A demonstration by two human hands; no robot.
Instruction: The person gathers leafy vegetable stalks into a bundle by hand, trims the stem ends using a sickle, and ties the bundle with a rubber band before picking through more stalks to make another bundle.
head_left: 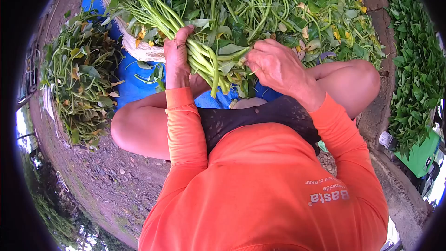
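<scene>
Bright green bunch of slender stems (200, 55), leafy at one end.

We've got a blue tarp (131, 80) spread on gravelly ground (111, 176), mostly buried under a big messy heap of leafy green stems (260, 11) with yellow leaves (336, 33) mixed in, plus some whitish sacking (143, 52) along the heap's left edge.

Daylight falls on brown, stony ground (121, 176), 1 part of it under a blue tarp (132, 76). A concrete strip (399, 195) runs along the right, with a green box (420, 153) beyond. Trees (46, 204) show at lower left, dark against bright white gaps.
</scene>
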